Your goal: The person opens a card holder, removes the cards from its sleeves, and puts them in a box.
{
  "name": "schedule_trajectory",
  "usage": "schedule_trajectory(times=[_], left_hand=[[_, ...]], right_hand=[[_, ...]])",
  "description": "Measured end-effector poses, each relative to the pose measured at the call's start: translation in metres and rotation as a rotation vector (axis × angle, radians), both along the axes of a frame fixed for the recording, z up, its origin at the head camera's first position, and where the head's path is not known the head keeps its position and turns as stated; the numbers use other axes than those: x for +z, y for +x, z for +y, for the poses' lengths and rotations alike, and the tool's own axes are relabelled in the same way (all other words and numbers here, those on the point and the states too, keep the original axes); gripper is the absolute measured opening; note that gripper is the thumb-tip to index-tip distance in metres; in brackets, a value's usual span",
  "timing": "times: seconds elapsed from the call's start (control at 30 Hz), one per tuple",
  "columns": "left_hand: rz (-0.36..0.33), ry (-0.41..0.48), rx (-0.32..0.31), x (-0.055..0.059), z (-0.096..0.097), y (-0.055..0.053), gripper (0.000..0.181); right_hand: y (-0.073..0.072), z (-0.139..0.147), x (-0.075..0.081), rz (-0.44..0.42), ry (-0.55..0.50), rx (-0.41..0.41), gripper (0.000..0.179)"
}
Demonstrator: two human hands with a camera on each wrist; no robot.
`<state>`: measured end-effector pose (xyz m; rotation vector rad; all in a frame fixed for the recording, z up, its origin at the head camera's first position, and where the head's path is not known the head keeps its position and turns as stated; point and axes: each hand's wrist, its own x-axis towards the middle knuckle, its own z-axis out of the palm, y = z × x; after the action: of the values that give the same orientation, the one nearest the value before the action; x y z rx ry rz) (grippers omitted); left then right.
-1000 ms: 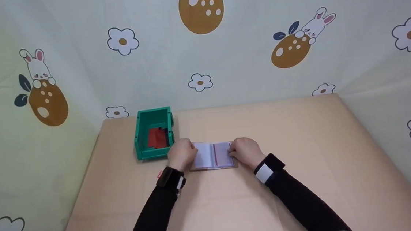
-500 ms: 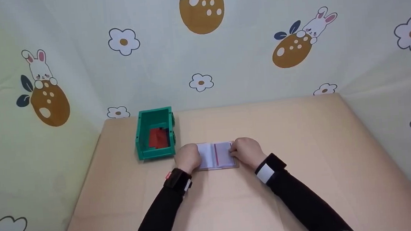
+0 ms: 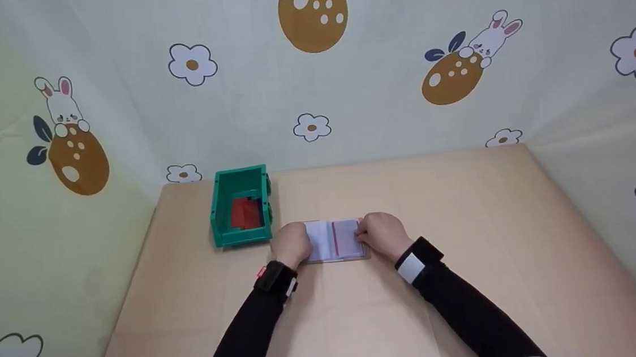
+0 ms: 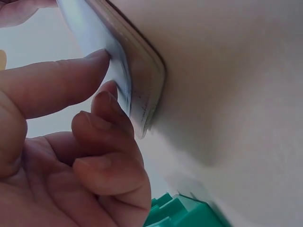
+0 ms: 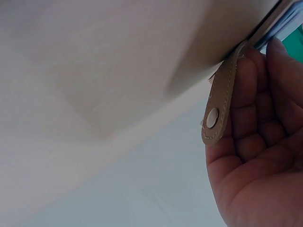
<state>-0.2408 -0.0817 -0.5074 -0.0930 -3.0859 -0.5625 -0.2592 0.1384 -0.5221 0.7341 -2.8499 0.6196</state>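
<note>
A card holder (image 3: 319, 242) lies spread open on the table in the head view, with clear sleeves over a brown cover. My left hand (image 3: 291, 244) is at its left edge. In the left wrist view the thumb (image 4: 66, 80) and a curled finger pinch the sleeves (image 4: 116, 71) near a corner of the cover (image 4: 147, 75). My right hand (image 3: 384, 234) grips the right edge. The right wrist view shows its thumb (image 5: 286, 71) on the sleeves and fingers under the cover, with a brown snap strap (image 5: 221, 101) hanging along them.
A green bin (image 3: 243, 238) stands to the left of my left hand, near the table's back. Flat red pieces (image 3: 246, 213) and something dark lie inside it. A patterned cloth (image 3: 244, 110) hangs behind the tan table (image 3: 363, 322).
My left hand has shifted a little right and toward me, covering more of the card holder's left side. The right hand stays at the right edge.
</note>
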Motion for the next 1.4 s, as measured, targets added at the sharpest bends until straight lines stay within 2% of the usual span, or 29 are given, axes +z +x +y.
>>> schedule_trajectory(times=[0.37, 0.53, 0.7, 0.87, 1.1, 1.4], left_hand=[[-0.014, -0.001, 0.044, 0.000, 0.003, 0.002, 0.016], [-0.005, 0.009, 0.029, 0.000, 0.003, 0.002, 0.018], [-0.004, 0.033, 0.010, -0.001, 0.001, 0.001, 0.020], [-0.008, 0.040, 0.023, -0.001, 0.002, 0.001, 0.018], [0.008, 0.034, 0.031, -0.003, 0.002, 0.002, 0.016], [0.008, 0.037, 0.030, -0.003, 0.001, 0.003, 0.016]], right_hand=[[-0.003, -0.002, 0.003, -0.005, 0.031, -0.009, 0.007], [-0.006, -0.001, 0.004, 0.037, 0.045, 0.005, 0.005], [-0.012, 0.002, 0.005, 0.059, 0.008, 0.000, 0.004], [-0.016, 0.002, 0.004, 0.063, -0.002, -0.009, 0.004], [-0.015, 0.000, 0.002, 0.083, 0.045, 0.031, 0.005], [-0.013, -0.002, 0.003, 0.073, 0.076, 0.037, 0.005]])
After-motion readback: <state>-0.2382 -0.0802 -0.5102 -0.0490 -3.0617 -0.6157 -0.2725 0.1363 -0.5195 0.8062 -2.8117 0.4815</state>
